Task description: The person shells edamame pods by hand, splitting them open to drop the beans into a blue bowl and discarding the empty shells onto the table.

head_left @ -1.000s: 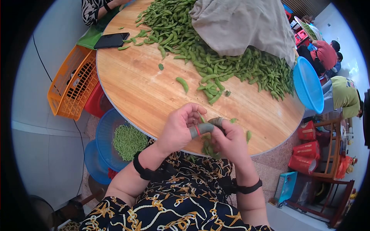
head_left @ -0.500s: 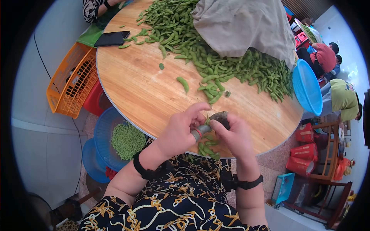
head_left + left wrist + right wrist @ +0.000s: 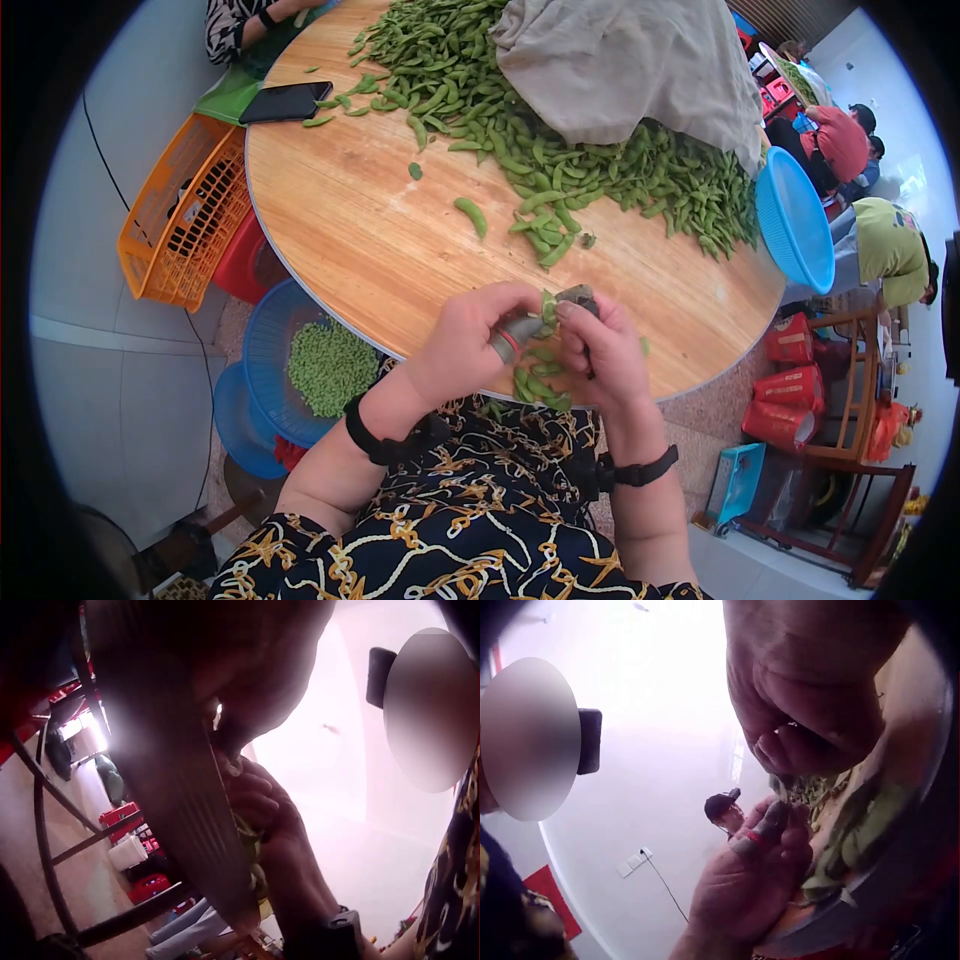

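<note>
My left hand (image 3: pixel 462 335) pinches a green edamame pod (image 3: pixel 548 308) between its fingertips, low over the near edge of the round table (image 3: pixel 370 215). A grey cover with a red band (image 3: pixel 508 343) wraps the left thumb. At the pod's right side is my right hand (image 3: pixel 612 350), fingers curled and a grey cover on one digit; its fingertips pinch the pod's end. The right wrist view shows both hands' fingertips close together. Just below them lie several loose pods (image 3: pixel 540 388) at the table edge.
A large heap of pods (image 3: pixel 510 140) under a grey cloth (image 3: pixel 630 70) fills the far side. A phone (image 3: pixel 285 102) lies at the left. Shelled beans (image 3: pixel 332 370) sit in a blue basin (image 3: pixel 262 340) below the table. A blue basket (image 3: pixel 795 220) leans at the right edge.
The right hand has turned and curled its fingers by the left fingertips. The pod now shows more upright between the hands. The pod heap and basin are as before.
</note>
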{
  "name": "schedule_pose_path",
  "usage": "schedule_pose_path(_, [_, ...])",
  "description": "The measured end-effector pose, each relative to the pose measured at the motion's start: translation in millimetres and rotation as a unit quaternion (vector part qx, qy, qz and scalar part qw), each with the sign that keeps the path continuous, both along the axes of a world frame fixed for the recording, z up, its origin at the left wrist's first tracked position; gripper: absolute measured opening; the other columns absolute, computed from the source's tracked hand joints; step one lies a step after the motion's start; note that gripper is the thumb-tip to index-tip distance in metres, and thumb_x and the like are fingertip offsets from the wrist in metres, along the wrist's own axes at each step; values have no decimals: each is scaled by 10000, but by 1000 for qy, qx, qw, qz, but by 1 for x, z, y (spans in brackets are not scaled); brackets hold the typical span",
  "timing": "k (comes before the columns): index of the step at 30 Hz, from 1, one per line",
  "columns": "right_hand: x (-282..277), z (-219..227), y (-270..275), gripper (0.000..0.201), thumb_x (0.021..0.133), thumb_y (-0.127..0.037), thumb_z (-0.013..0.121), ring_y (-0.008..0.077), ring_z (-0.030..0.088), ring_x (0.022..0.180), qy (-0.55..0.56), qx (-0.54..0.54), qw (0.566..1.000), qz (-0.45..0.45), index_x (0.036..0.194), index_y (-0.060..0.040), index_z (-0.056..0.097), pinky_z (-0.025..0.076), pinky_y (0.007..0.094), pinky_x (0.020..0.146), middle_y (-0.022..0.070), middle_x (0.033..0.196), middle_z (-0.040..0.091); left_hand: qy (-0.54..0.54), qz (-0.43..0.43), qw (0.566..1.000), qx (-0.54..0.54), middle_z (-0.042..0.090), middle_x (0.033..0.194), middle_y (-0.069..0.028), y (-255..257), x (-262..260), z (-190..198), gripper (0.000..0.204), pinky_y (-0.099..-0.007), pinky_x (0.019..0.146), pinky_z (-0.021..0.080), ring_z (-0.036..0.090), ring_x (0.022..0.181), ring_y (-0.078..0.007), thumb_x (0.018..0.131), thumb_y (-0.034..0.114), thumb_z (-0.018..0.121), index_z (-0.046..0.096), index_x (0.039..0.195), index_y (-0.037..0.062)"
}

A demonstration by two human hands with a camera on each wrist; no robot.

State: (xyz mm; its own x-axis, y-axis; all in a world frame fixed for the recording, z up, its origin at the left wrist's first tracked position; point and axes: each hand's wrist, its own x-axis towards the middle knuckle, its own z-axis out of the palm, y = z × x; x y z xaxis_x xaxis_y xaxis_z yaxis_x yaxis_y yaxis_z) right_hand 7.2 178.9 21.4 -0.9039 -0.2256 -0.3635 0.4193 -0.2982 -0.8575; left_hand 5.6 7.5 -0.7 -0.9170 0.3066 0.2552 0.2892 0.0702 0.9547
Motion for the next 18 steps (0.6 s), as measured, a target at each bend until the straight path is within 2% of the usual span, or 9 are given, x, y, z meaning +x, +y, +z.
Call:
schedule_pose_path(3, [-12, 9, 12, 118, 860, -132, 569, 46, 412, 444, 12, 19, 999, 38, 800, -31, 571, 309, 201, 394, -39, 601, 499, -204, -52, 969, 132, 574, 820, -27, -9, -1, -4, 189, -244, 620, 453, 556, 698, -110, 790, -34, 524, 530, 969, 25])
schedule_pose_path(5, [-29, 25, 17, 173, 843, -169, 578, 106, 493, 489, 156, 246, 904, 313, 826, 2, 600, 400, 260, 457, 22, 630, 568, -264, -65, 941, 203, 564, 830, -16, -12, -2, -5, 195, -233, 635, 445, 544, 716, -90, 796, -42, 494, 517, 979, 22])
schedule_pose_path(6, [-40, 32, 12, 173, 843, -169, 578, 106, 493, 489, 156, 243, 905, 313, 826, 2, 600, 400, 260, 457, 22, 630, 568, -260, -63, 940, 211, 565, 817, -18, -10, 0, -6, 181, -231, 641, 440, 542, 720, -94, 795, -42, 474, 527, 956, 22])
schedule_pose_path(8, [-68, 43, 2, 225, 822, -165, 594, 93, 541, 573, 278, 479, 787, 272, 982, -8, 619, 421, 237, 526, 34, 672, 603, -256, -61, 940, 217, 567, 803, -21, -9, 0, -3, 174, -229, 647, 435, 539, 724, -98, 794, -42, 455, 538, 933, 21])
schedule_pose_path(10, [-92, 43, -25, 272, 801, -193, 612, 184, 601, 616, 382, 487, 760, 201, 991, 1, 607, 466, 303, 583, 114, 728, 640, -95, -146, 983, -59, 583, 795, -43, -9, -2, 7, 151, -248, 667, 441, 550, 751, -116, 789, -28, 452, 557, 889, 16])
schedule_pose_path(13, [-115, 21, -66, 212, 763, -202, 593, 329, 618, 675, 447, 542, 694, 157, 817, 2, 609, 492, 391, 600, 190, 707, 618, -108, -198, 973, -59, 611, 826, -68, 0, 4, 7, 157, -270, 714, 451, 563, 797, -131, 804, 13, 480, 592, 913, 15])
schedule_pose_path(14, [-114, 12, -72, 212, 763, -202, 593, 329, 618, 675, 447, 541, 695, 155, 817, 2, 609, 492, 391, 600, 190, 707, 618, -147, -237, 959, -48, 620, 841, -69, 3, 8, 8, 172, -273, 728, 453, 566, 812, -133, 814, 25, 484, 599, 941, 15])
schedule_pose_path(16, [-110, 4, -79, 136, 741, -143, 558, 345, 616, 673, 455, 625, 602, 201, 777, -16, 593, 496, 422, 607, 179, 685, 615, -80, -229, 968, -61, 623, 852, -64, 6, 12, 8, 176, -263, 715, 455, 566, 800, -122, 843, 54, 482, 604, 962, 7])
schedule_pose_path(18, [-96, 2, -65, 105, 721, -106, 531, 346, 616, 673, 453, 624, 600, 210, 767, -27, 581, 495, 428, 603, 174, 665, 610, -185, -247, 949, -58, 615, 847, -72, 4, 16, 16, 173, -249, 685, 454, 561, 775, -99, 853, 54, 470, 605, 944, -4])
